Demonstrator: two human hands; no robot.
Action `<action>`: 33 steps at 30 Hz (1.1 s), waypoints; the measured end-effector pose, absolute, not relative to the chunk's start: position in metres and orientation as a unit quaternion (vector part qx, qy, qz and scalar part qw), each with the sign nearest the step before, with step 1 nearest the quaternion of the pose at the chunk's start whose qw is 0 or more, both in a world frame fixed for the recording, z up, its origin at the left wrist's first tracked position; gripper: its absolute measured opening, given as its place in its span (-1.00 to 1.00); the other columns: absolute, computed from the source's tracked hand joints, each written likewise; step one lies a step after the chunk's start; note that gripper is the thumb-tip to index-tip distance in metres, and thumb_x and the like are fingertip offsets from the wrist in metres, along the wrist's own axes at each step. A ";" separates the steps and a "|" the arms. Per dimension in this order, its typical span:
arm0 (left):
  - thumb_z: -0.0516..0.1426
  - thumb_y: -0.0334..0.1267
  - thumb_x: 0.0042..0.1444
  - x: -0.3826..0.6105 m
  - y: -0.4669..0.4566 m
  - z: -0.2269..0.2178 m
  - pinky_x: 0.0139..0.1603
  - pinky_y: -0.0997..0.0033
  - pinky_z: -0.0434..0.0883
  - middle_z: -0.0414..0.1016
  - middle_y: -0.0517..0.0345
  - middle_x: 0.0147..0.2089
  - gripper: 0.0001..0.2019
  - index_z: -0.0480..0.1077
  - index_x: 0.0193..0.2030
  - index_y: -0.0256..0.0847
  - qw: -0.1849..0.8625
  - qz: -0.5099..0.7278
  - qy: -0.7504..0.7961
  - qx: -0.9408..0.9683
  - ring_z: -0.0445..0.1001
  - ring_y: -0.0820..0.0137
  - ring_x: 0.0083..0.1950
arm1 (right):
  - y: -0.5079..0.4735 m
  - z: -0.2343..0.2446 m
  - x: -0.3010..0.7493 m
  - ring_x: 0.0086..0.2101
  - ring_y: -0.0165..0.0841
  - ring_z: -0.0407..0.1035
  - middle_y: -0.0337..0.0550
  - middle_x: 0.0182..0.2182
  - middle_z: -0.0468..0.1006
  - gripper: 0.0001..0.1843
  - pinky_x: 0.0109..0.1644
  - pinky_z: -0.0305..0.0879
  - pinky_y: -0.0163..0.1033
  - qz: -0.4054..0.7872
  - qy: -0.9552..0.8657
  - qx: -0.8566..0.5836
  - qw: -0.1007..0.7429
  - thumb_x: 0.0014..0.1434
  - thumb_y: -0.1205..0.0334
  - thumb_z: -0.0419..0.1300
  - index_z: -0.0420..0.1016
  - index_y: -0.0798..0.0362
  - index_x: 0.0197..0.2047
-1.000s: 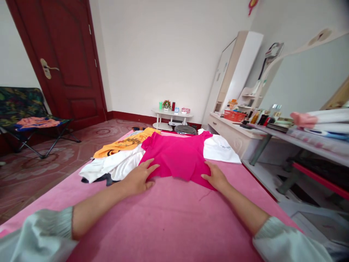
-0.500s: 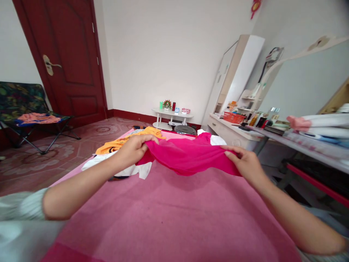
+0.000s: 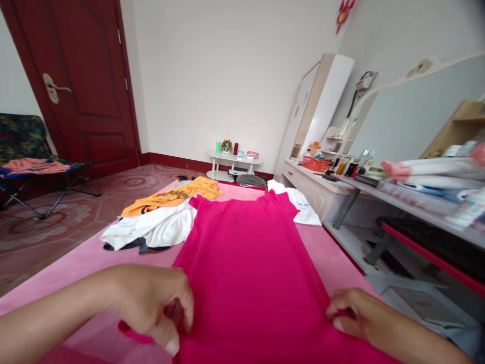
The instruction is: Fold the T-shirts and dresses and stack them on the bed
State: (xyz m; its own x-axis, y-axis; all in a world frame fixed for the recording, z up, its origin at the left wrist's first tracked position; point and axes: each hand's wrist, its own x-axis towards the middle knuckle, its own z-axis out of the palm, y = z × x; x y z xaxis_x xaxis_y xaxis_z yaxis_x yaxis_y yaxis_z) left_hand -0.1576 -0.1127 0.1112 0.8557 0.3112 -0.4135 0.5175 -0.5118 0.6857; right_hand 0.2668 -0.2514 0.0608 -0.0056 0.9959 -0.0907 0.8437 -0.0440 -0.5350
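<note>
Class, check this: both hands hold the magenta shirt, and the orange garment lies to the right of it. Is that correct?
Not quite: the orange garment lies to the left of the magenta shirt, as the head view shows. The left hand and right hand do hold it.

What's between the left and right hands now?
The magenta garment spans the stretch between the left hand and the right hand, in the head view.
</note>
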 end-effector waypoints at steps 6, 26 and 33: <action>0.11 0.00 0.10 -0.090 -0.059 0.102 -0.12 0.41 0.40 0.56 0.05 -0.12 -0.61 0.48 -0.03 -0.19 0.348 -0.017 0.223 0.910 0.49 0.29 -0.14 | -0.157 0.073 0.278 -0.36 -0.29 0.42 -0.16 -0.41 0.57 -0.78 -0.24 0.31 -0.26 0.158 -0.680 -0.693 0.177 0.01 0.05 0.18 0.55 0.00 -0.43; -0.25 0.24 0.19 -0.006 0.015 -0.004 0.31 -0.14 -0.15 -0.12 0.02 0.42 -0.34 0.05 0.33 0.00 0.090 0.134 0.369 0.915 -0.19 0.06 0.41 | 0.072 0.035 0.335 -0.11 -0.12 0.42 0.08 -0.09 0.50 -0.37 -0.06 0.30 -0.13 -0.087 -0.509 -0.840 0.166 0.05 0.11 0.22 0.27 0.08 0.18; -0.25 0.24 0.19 -0.007 0.015 -0.004 0.31 -0.17 -0.18 -0.13 0.04 0.43 -0.35 0.04 0.34 0.01 0.097 0.139 0.366 0.915 -0.20 0.04 0.41 | 0.053 0.046 0.339 -0.06 -0.07 0.36 0.13 -0.07 0.43 -0.61 0.00 0.26 -0.04 -0.169 -0.470 -0.845 0.192 0.13 0.33 0.00 0.52 0.10 -0.03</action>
State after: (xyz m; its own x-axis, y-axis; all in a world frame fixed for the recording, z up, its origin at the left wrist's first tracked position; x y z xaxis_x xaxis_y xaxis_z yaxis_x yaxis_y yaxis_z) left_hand -0.0072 0.0146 -0.0043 0.6930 0.6973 0.1831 0.6433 -0.7127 0.2797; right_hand 0.3392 0.0526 0.0457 0.5008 0.7295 0.4658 0.8593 -0.4838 -0.1661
